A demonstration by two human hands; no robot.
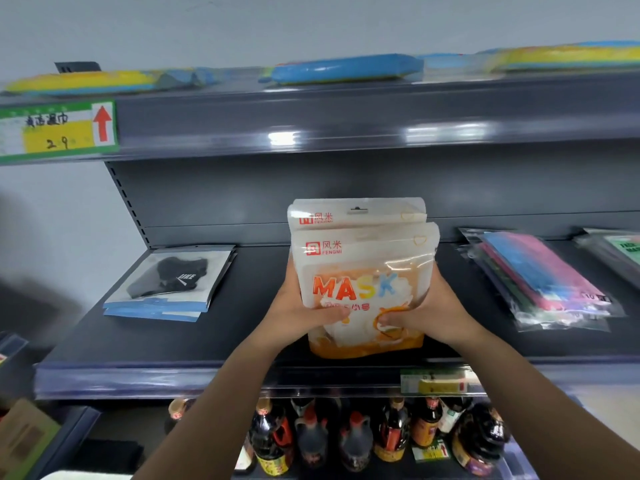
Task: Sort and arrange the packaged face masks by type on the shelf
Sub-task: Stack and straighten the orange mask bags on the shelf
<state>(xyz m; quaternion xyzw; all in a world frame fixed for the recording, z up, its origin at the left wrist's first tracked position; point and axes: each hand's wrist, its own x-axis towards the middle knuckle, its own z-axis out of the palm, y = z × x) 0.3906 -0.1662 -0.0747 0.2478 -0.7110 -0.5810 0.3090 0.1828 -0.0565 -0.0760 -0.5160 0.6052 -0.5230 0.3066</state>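
A small stack of white and orange mask packs (363, 268) printed "MASK" stands upright at the middle of the dark shelf (242, 341). My left hand (301, 310) grips its left side and my right hand (429, 313) grips its right side, thumbs on the front. Its lower edge is at the shelf's front. Left of it lie flat packs with a black mask (169, 282). On the right lies a stack of clear packs with pink and blue masks (540, 278). A green-labelled pack (620, 251) shows at the far right edge.
The upper shelf carries flat blue and yellow packets (346, 69) and a price tag with a red arrow (59, 128). Below, dark sauce bottles (356, 438) fill the lower shelf. A cardboard box (24, 438) sits at the lower left.
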